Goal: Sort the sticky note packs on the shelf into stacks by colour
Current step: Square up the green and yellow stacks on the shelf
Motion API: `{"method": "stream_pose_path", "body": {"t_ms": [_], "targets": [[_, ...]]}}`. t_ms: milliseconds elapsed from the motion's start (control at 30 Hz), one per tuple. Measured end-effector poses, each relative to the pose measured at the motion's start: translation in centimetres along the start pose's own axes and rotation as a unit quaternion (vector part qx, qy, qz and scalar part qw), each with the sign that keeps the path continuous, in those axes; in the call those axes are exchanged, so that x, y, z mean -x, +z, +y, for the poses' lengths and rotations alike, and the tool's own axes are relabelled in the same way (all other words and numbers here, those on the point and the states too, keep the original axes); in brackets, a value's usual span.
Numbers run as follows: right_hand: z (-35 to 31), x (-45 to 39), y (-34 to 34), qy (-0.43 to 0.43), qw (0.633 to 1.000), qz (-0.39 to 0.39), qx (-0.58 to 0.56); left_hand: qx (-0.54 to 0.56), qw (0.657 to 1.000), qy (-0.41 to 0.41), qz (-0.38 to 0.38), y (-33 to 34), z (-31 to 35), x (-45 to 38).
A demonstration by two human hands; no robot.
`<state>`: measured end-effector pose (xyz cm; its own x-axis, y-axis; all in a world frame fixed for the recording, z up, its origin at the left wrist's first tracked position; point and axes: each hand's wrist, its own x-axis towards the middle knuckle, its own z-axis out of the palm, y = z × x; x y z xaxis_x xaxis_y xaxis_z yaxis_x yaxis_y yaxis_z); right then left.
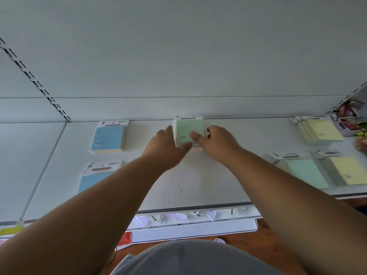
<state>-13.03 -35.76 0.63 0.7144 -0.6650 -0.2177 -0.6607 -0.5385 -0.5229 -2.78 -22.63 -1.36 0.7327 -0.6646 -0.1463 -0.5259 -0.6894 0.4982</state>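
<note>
Head view looks down on a white shelf [198, 175] with a white back panel [178, 56] rising behind it and slotted uprights at both sides. Below the front lip a lower shelf shows blurred clear packets, and beyond that brown flooring.

At the back of the shelf, in the middle, stands a green pack stack [188, 132]. The left hand [166, 147] holds its left side, fingers straight along the edge and thumb under the near corner. The right hand [216, 141] grips the right side, thumb lying across the green top face and fingers curled behind it.

To the left lie two blue packs: the rear blue pack [108, 137] near the back panel and the front blue pack [95, 179] closer in, its lower right part hidden by the left forearm. On the right sit a rear yellow stack [319, 132], a front yellow stack [349, 171] cut off by the frame edge, and a mint stack [305, 171] just beside it.

At the far right a small white bin [349, 126] holds colourful items, possibly wrapped sweets; they are too blurred to name. Print on the pack headers is mostly unreadable.
</note>
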Motion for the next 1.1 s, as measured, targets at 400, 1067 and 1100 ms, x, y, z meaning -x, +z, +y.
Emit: {"method": "stream_pose_path", "body": {"t_ms": [400,1067,1100], "targets": [[0.6,-0.5,1.0,-0.028,0.995,-0.038,0.090,-0.111,0.993,0.037,-0.030,0.1,0.0,-0.8],[0.9,-0.2,-0.6,-0.019,0.993,-0.069,0.093,-0.146,0.987,0.038,-0.045,-0.4,0.4,-0.4],[0.9,-0.1,-0.5,-0.021,0.993,-0.064,0.093,-0.155,0.986,0.041,-0.046,-0.5,0.6,-0.4]]}}
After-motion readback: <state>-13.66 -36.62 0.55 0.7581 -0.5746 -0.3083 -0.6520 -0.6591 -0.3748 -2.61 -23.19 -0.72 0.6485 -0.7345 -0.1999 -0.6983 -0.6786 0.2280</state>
